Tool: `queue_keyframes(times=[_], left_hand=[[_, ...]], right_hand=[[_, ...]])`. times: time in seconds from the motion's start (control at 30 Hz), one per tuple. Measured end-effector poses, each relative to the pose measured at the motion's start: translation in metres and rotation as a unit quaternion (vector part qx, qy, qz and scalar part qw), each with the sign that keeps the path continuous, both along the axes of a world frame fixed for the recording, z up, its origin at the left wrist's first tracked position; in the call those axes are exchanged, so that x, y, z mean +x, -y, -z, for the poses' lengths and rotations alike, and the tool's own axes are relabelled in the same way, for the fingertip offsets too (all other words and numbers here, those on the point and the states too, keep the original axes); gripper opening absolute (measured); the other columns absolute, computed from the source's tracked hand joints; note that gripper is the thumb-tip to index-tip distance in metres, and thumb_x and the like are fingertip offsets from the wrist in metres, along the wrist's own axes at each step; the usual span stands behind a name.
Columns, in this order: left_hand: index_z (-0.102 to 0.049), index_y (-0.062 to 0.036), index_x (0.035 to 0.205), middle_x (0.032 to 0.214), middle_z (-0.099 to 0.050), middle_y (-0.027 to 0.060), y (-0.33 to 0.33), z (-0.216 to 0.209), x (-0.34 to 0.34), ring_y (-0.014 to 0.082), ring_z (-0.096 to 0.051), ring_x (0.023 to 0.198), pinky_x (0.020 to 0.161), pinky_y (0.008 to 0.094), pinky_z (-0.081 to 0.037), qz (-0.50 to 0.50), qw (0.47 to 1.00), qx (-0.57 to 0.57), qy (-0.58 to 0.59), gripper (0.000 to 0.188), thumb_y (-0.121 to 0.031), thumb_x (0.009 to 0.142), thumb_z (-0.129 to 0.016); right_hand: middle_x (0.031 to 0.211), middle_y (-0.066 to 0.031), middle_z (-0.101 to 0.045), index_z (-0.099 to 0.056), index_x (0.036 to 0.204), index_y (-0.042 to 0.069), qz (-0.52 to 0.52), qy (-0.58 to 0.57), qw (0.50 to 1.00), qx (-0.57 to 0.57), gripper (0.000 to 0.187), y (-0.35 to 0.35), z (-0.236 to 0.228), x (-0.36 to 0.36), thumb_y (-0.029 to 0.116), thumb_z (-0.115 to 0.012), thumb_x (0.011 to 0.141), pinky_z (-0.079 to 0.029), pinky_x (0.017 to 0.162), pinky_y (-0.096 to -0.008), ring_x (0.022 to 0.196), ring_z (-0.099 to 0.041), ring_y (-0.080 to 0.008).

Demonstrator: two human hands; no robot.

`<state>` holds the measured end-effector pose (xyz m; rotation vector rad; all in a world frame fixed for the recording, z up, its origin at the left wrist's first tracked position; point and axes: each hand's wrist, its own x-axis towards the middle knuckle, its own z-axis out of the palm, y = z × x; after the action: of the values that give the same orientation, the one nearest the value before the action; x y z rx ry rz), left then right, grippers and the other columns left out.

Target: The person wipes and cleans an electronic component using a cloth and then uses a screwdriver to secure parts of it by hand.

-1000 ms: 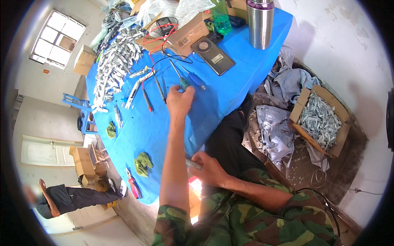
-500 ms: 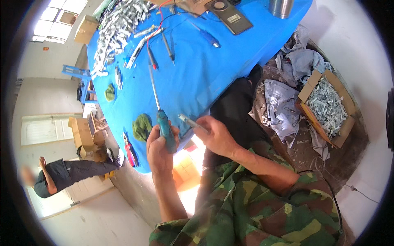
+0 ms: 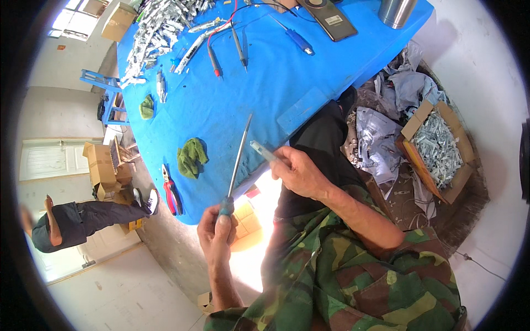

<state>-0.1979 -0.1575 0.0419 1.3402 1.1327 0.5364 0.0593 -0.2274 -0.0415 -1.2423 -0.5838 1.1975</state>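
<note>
My left hand [image 3: 218, 229] is wrapped round the teal handle of a screwdriver [image 3: 239, 157], whose long metal shaft points up and a little right over the table's near edge. Between the fingers of my right hand [image 3: 302, 174] is a small, slim silvery-grey piece [image 3: 264, 151], its free end angled toward the shaft. Shaft and piece are apart. Just left of the screwdriver, a crumpled green cloth [image 3: 191, 158] lies on the blue table cover [image 3: 226, 99]. Red-handled pliers [image 3: 171, 190] rest by the table's left edge.
Silvery strips [image 3: 157, 38] are heaped at the table's far left. Red and black probes [image 3: 214, 62], a blue screwdriver [image 3: 298, 39], a phone-like device [image 3: 329, 21] and a metal cup [image 3: 396, 12] lie beyond. A carton of strips [image 3: 439, 151] stands at right; a person [image 3: 61, 226] stands at left.
My left hand has lowered, and the screwdriver shaft now leans right instead of left. My right hand has shifted slightly right and up with the silvery piece. The view has turned a little.
</note>
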Motion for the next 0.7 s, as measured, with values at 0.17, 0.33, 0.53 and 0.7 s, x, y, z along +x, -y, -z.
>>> queue_keyframes(times=[0.17,0.33,0.53,0.7], left_hand=[[-0.068,0.0002,0.132,0.093,-0.073,0.0049,-0.01,-0.023,-0.012,0.0094,-0.065,0.073,0.062,0.0238,-0.049,0.059,0.976,0.144,-0.152,0.048,-0.024,0.093,-0.084],[-0.073,-0.0012,0.127,0.093,-0.072,0.0024,-0.013,-0.039,-0.014,0.0088,-0.064,0.077,0.069,0.0238,-0.05,0.06,0.96,0.176,-0.207,0.043,-0.02,0.09,-0.085],[-0.074,-0.0007,0.125,0.097,-0.073,0.0025,-0.025,-0.037,-0.034,0.0086,-0.065,0.083,0.074,0.0238,-0.052,0.109,0.933,0.264,-0.218,0.042,-0.017,0.088,-0.087],[-0.074,-0.0001,0.123,0.096,-0.073,0.0026,-0.026,-0.048,-0.027,0.0088,-0.065,0.083,0.073,0.0244,-0.052,0.149,0.918,0.299,-0.216,0.042,-0.018,0.088,-0.088]], right_hand=[[0.078,-0.0047,-0.063,-0.064,0.101,-0.006,0.01,0.046,0.999,0.012,0.027,-0.003,0.006,-0.002,0.021,-0.064,0.101,-0.048,0.065,-0.0326,0.072,-0.057,-0.0103],[0.072,-0.0066,-0.059,-0.065,0.097,-0.005,0.021,0.079,0.996,0.027,0.029,-0.004,0.012,-0.004,0.023,-0.064,0.103,-0.046,0.062,-0.0354,0.068,-0.054,-0.0115],[0.068,-0.0065,-0.057,-0.065,0.094,-0.004,0.023,0.078,0.996,0.022,0.03,-0.004,0.01,-0.004,0.024,-0.063,0.105,-0.044,0.06,-0.0361,0.066,-0.052,-0.0115],[0.071,-0.0061,-0.061,-0.065,0.096,-0.005,0.012,0.051,0.999,0.01,0.031,0.001,0.008,-0.004,0.024,-0.062,0.105,-0.045,0.06,-0.0344,0.066,-0.053,-0.0111]])
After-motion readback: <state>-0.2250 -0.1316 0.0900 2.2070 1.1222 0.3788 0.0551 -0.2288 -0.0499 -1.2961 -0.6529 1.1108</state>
